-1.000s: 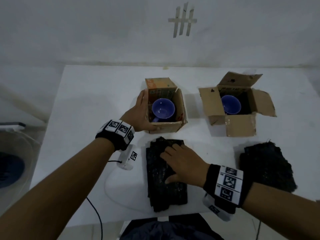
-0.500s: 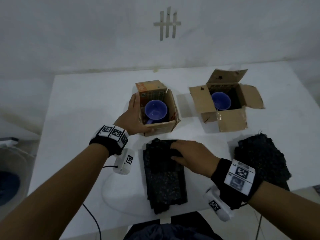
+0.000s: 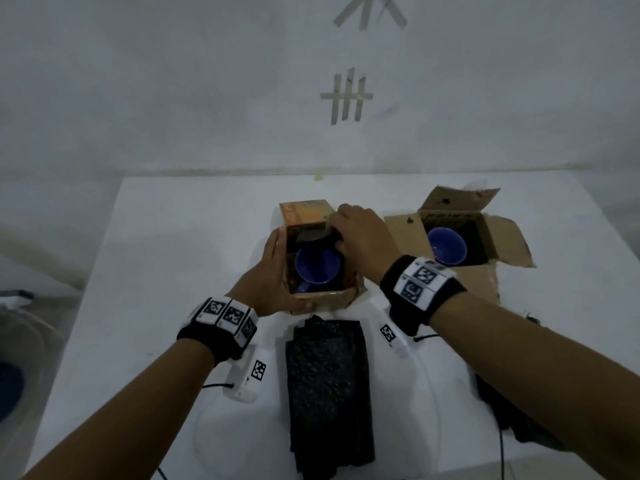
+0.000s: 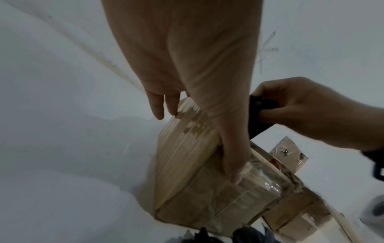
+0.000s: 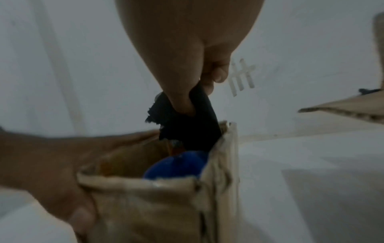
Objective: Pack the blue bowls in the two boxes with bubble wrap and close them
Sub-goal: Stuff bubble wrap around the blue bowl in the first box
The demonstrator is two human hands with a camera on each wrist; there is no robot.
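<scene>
Two open cardboard boxes stand on the white table (image 3: 173, 271). In the left box (image 3: 322, 297) lies a blue bowl (image 3: 317, 268). My left hand (image 3: 273, 271) grips this box, fingers along its left side and thumb on the front corner (image 4: 199, 144). Over the box's back edge my right hand (image 3: 360, 233) pinches a black piece of bubble wrap (image 3: 311, 237), whose lower end hangs into the box behind the bowl (image 5: 187, 131). The right box (image 3: 478, 282), flaps spread, holds another blue bowl (image 3: 446, 249).
A stack of black bubble wrap (image 3: 329, 382) lies in front of the left box near the table's front edge. Another dark pile (image 3: 502, 410) sits at the front right, partly hidden by my right forearm. A white wall rises behind the table.
My right hand left the stack with a black piece and moved forward to the back of the left box. My left hand stayed on the box's left side.
</scene>
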